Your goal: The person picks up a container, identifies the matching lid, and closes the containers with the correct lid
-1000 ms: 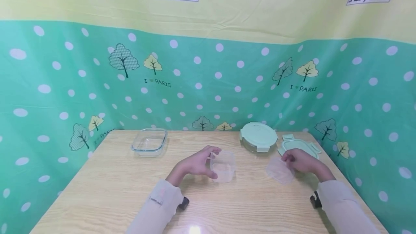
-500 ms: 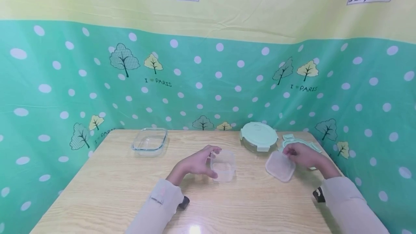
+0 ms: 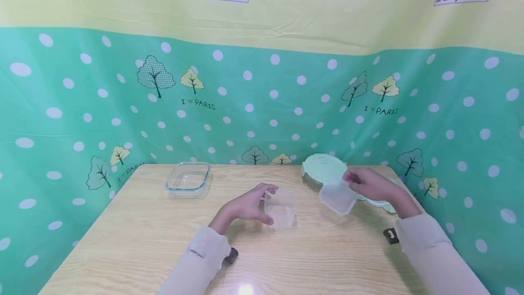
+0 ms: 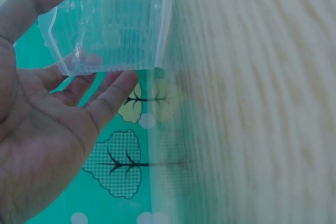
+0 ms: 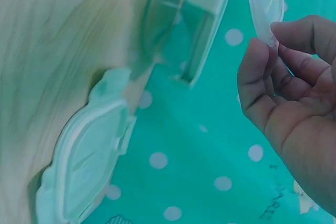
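Note:
In the head view my left hand [image 3: 247, 205] holds a small clear plastic container [image 3: 284, 208] on the table, thumb on the near side and fingers at the far side. The left wrist view shows the ribbed wall of the container [image 4: 121, 30] between thumb and fingers. My right hand [image 3: 371, 183] pinches a translucent square lid [image 3: 338, 197] by one corner, raised above the table. In the right wrist view, thumb and forefinger meet on the corner of the lid [image 5: 266, 3], which overlaps a round green-lidded container [image 3: 324, 167] in the head view.
A square glass container [image 3: 189, 189] stands uncovered at the back left of the wooden table [image 3: 143, 240]. A green clip-on lid [image 5: 92, 156] lies at the right, partly hidden by the right arm in the head view. A polka-dot curtain [image 3: 229, 126] hangs behind the table.
My right hand has lifted the translucent lid and moved it up and to the left, toward the round container. The left hand and the plastic container have stayed in place.

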`<state>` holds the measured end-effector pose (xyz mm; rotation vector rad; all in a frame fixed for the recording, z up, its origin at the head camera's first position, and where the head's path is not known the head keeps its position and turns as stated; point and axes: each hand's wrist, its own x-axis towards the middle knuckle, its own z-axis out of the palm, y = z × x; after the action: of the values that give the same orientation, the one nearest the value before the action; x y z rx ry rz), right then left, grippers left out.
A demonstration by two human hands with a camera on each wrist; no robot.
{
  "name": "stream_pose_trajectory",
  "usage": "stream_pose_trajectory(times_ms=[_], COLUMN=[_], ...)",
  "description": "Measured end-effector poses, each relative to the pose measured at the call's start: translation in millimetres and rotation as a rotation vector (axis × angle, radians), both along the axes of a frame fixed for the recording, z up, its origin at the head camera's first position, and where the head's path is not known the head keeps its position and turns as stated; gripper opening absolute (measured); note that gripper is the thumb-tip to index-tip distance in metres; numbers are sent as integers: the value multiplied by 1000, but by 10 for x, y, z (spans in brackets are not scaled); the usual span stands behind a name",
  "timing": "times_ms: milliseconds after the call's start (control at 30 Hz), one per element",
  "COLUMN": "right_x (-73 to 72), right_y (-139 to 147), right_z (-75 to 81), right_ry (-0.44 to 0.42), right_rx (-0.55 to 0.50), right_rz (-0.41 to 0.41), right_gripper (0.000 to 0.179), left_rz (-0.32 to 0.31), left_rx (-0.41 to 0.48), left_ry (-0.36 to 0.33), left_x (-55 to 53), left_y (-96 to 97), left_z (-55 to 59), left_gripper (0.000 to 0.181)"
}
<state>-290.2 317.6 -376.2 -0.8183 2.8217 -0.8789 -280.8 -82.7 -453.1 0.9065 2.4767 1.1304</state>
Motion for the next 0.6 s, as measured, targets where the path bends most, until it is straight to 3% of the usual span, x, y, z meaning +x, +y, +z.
stream_pose_trajectory(times_ms=[233, 600], right_x=[-32, -95], right_y=[-267, -674], right_z=[22, -107], right_ry=[54, 170], right_rx=[-42, -176], right_rz=[-43, -106], right_gripper=[18, 18], left_rz=[3, -6], left_rx=[1, -6], left_ry=[-1, 12], left_x=[7, 10], left_y=[-6, 0], left_z=[4, 10], left_gripper=[96, 97])
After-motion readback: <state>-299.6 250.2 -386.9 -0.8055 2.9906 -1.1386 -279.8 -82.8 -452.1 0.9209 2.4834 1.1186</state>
